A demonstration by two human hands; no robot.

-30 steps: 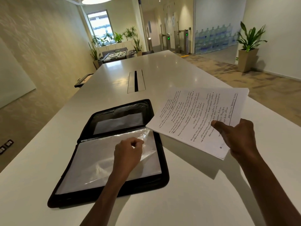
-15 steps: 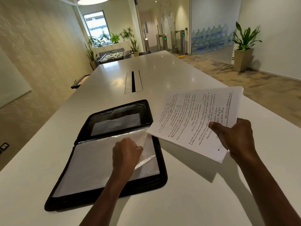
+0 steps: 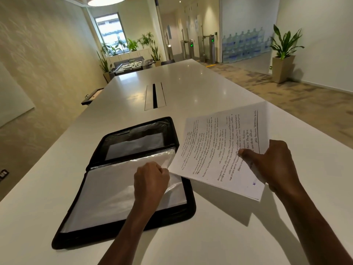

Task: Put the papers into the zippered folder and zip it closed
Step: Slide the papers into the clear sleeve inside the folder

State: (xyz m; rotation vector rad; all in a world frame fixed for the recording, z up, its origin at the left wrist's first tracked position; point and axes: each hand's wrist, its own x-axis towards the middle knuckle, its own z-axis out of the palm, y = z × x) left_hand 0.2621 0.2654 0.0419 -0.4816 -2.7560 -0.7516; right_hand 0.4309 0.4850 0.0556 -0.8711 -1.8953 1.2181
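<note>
the zippered folder [image 3: 122, 180] lies open and flat on the white bench [image 3: 210, 236], near its front-left part, its black spine edge running across the middle. the far half shows a dark inner pocket with a pale sheet behind a clear window; the near half carries a stack of clear plastic sleeves [image 3: 114, 190] over white pages.

the left hand [image 3: 150, 180] rests over the right part of the near half, fingers curled, its grip pinching the corner of the top sleeve and lifting it so the plastic peels up and wrinkles beside the knuckles.

the right hand [image 3: 275, 165] holds the papers [image 3: 219, 150] just right of the folder, above the bench and casting a shadow on it. its grip is pressed onto the sheets, thumb on top of the printed face, fingers under the right edge. the papers tilt, their lower-left corner reaching over the folder's right edge close to the left hand; whether it touches the sleeve i cannot tell. lines of dark print cover the top sheet, with a small blue mark near the lower right corner.

further along the bench a cable slot [image 3: 155, 96] sits in the centre. a potted plant [image 3: 282, 52] stands by the right wall, and more plants stand near the far window [image 3: 110, 31].
</note>
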